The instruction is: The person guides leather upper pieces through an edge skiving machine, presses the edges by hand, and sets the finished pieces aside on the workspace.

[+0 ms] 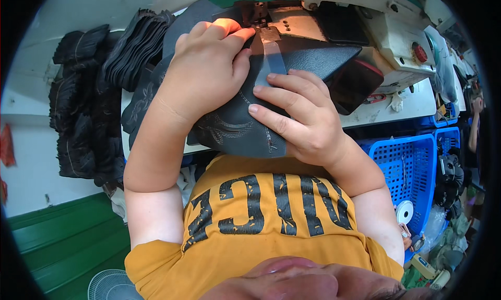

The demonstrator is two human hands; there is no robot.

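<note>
A dark leather piece (224,128) with pale curved stitching lies under the lit needle area of a sewing machine (261,18). My left hand (209,65) bears down on it, its fingers curled and its fingertips close beside the presser foot; what lies beneath the fingers is hidden. Flat on the same piece rests my right hand (302,112), fingers stretched out and slightly apart along a stitched line. A translucent strip (273,59) runs from the presser foot toward my right fingertips. To the left, more dark stitched leather (143,99) hangs over the table edge.
Bundles of black cut pieces (78,102) and a fanned stack (138,49) stand at the left. A dark phone-like slab (355,86) leans by the white machine body (399,44). Blue plastic baskets (430,180) sit at the right, and a fan (112,285) below left.
</note>
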